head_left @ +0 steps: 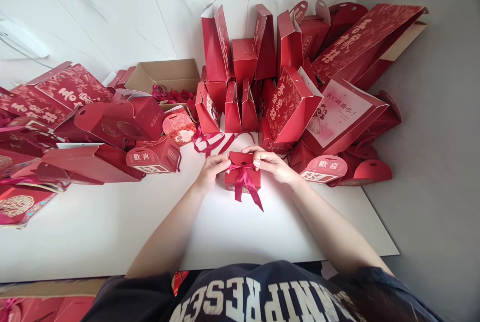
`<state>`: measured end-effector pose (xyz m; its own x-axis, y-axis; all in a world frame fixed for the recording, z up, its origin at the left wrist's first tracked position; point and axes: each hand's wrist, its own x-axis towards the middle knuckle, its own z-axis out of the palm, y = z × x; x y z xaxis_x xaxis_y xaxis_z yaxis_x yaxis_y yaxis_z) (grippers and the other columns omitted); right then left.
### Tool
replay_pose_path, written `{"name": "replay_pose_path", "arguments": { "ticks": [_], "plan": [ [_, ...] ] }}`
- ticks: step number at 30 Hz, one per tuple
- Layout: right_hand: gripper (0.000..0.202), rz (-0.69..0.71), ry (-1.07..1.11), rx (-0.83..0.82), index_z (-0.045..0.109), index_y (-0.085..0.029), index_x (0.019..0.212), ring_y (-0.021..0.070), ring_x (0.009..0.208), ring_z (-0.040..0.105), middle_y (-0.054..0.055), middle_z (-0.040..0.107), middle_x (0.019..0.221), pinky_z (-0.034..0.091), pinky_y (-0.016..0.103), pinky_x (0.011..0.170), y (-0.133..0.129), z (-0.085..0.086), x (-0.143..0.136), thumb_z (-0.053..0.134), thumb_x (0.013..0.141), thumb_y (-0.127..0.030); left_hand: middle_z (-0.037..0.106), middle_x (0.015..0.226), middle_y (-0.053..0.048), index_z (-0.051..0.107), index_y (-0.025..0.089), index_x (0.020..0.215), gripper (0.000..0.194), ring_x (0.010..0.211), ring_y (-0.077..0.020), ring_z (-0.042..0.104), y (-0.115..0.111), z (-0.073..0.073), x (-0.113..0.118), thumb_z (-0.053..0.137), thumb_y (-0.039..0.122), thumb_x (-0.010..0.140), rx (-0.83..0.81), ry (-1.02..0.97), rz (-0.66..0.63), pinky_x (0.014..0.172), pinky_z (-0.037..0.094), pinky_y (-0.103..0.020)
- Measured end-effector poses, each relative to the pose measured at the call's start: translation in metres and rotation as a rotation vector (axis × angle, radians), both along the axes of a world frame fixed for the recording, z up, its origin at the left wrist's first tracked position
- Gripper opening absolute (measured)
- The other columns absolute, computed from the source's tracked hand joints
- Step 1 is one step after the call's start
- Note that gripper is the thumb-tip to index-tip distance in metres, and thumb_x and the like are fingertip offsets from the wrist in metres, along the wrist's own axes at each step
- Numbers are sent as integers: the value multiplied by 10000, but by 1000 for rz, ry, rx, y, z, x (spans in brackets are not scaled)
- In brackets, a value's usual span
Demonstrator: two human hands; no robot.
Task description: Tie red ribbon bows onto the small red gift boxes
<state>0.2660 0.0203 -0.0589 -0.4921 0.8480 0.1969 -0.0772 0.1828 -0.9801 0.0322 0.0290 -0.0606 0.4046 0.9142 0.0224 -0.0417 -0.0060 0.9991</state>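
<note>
A small red gift box (pixel 229 180) stands on the white table in front of me, its top flap (pixel 240 157) up. Across the front of the flap runs a dark pink satin ribbon (pixel 245 184), its two tails hanging down over the box. My left hand (pixel 210 171) is closed, thumb and fingers pinching the ribbon at the left side of the flap. On the other side my right hand (pixel 275 166) pinches the ribbon too, its index finger reaching behind the flap. The fingers partly hide the ribbon's ends and the box's upper corners.
Red gift boxes (pixel 153 157) crowd the left of the table (pixel 123 232). More red boxes (pixel 292 107) are stacked at the back and right. An open cardboard box (pixel 168 69) holds red ribbons. A loose ribbon (pixel 210 144) lies behind my hands. A grey wall (pixel 435 162) borders the right.
</note>
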Motion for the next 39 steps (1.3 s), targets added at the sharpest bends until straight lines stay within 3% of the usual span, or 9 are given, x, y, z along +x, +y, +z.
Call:
{"name": "replay_pose_path", "arguments": {
  "ticks": [4,7,13,18,25,29,34,39],
  "plan": [
    [366,-22,-4,4,595,-197,706,262,1310,460,79,542,1336,335,411,1095,1,-1,2,606,898,-508,497,813,-44,568,164,576,433,784,-179,505,3,6,-4,686,550,733,151,33,25,781,436,-340],
    [359,0,-25,15,598,-197,715,262,1313,458,84,546,1325,340,407,1088,1,1,2,598,907,-500,565,933,-86,607,162,605,386,882,-211,544,4,11,-7,675,501,775,220,37,-20,846,436,-361],
    [337,-2,-48,53,611,-196,725,263,1330,435,88,543,1308,319,415,1095,1,3,3,583,929,-463,596,849,-71,596,161,637,322,764,-176,560,4,17,-10,630,394,856,247,52,-97,743,437,-325],
    [319,-5,-68,91,609,-198,731,263,1279,464,84,535,1270,329,413,1075,2,1,4,584,932,-445,583,807,-55,577,161,665,287,743,-160,554,5,27,-12,579,309,911,376,157,-120,714,426,-306],
    [314,-5,-97,97,611,-199,747,266,1251,477,79,522,1285,361,416,1042,1,2,3,575,937,-446,580,820,-43,575,166,714,213,644,-124,501,2,40,-19,553,240,912,597,387,-89,576,374,-273],
    [335,-7,-118,107,609,-196,740,259,1235,494,81,520,1289,353,419,1066,0,5,2,569,937,-464,581,828,-32,561,175,711,173,704,-139,530,-2,43,-18,580,222,876,701,553,0,652,415,-281],
    [311,-10,-106,116,595,-194,721,248,1241,502,77,540,1279,343,420,1078,-1,9,3,582,941,-413,531,902,-46,528,168,651,234,777,-154,535,0,36,-13,567,239,870,535,370,-14,702,432,-299],
    [266,-22,-91,116,645,-204,764,252,1313,464,78,543,1326,313,430,1118,-3,11,3,593,939,-397,470,829,-26,555,168,644,263,780,-158,498,5,28,-13,600,287,874,342,227,-4,747,417,-315]
  ]
}}
